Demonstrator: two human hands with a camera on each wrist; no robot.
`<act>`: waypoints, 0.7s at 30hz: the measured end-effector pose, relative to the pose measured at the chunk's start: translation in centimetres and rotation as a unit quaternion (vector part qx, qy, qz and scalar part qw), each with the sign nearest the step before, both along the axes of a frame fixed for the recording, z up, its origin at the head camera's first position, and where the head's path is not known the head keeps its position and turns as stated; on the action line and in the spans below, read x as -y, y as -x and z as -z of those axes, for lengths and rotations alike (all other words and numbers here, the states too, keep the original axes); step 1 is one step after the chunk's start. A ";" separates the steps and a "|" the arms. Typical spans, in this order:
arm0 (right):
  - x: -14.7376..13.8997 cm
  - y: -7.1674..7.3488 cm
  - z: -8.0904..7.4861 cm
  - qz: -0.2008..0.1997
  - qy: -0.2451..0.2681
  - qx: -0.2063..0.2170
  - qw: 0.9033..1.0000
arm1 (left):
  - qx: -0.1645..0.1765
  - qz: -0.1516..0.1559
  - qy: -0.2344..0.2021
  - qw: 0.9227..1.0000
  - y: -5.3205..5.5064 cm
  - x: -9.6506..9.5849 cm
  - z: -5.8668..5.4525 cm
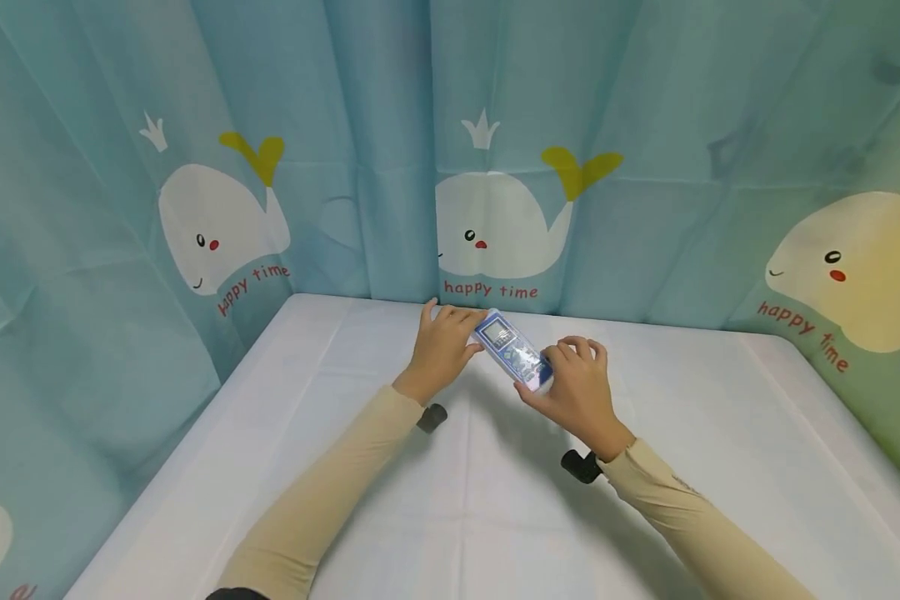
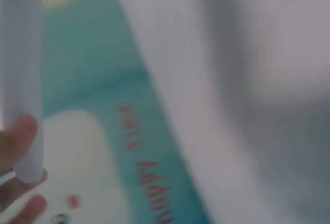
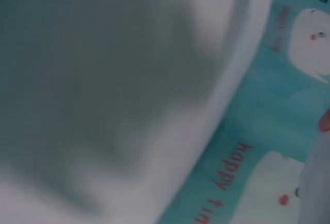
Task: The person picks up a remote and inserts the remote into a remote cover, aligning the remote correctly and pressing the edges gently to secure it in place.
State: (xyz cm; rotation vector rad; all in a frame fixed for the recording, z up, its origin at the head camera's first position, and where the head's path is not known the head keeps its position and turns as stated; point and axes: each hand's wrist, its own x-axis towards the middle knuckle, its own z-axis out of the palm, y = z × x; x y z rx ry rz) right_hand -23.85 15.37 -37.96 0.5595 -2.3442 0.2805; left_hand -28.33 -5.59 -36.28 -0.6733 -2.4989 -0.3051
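Note:
Above the far middle of the table I hold a slim blue-and-white device [image 1: 512, 352] that looks like a remote control, with a grey screen-like panel at its upper left end. It is tilted, its printed face toward the head camera. My left hand [image 1: 437, 350] pinches the upper left end between thumb and fingers. At the lower right end, my right hand [image 1: 577, 387] grips it with thumb and curled fingers. The left wrist view shows the device's white side [image 2: 21, 64] and my left thumb [image 2: 20, 136]. Only a white edge [image 3: 315, 182] and a fingertip [image 3: 325, 122] appear in the right wrist view.
A white-covered table [image 1: 390, 517] lies beneath the hands. Behind it and at both sides hangs a blue-green curtain [image 1: 390, 150] with printed whales. Black wrist mounts [image 1: 581, 467] show under both wrists.

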 end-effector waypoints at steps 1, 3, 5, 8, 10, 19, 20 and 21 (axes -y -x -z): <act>0.1 0.3 0.3 0.013 -0.006 0.014 1.000 | 0.019 0.004 0.009 1.000 0.8 -0.3 0.4; 0.2 0.9 1.0 0.037 -0.024 0.041 0.998 | 0.066 0.014 0.027 0.997 2.3 -0.9 1.2; 0.3 1.4 1.7 0.060 -0.046 0.067 0.995 | 0.111 0.024 0.049 0.992 3.7 -1.4 2.0; 0.5 2.0 2.6 0.089 -0.072 0.107 0.988 | 0.150 0.036 0.086 0.984 5.4 -2.4 3.2; 0.7 2.2 3.1 0.103 -0.082 0.138 0.982 | 0.164 0.044 0.110 0.979 6.1 -3.0 3.9; 2.3 2.2 3.4 0.132 -0.104 0.286 0.943 | 0.244 0.058 0.138 0.958 6.8 -4.4 5.5; 2.4 2.2 3.4 0.134 -0.106 0.292 0.941 | 0.245 0.059 0.136 0.958 6.8 -4.4 5.4; 2.5 2.2 3.4 0.135 -0.106 0.296 0.940 | 0.245 0.060 0.134 0.958 6.9 -4.5 5.4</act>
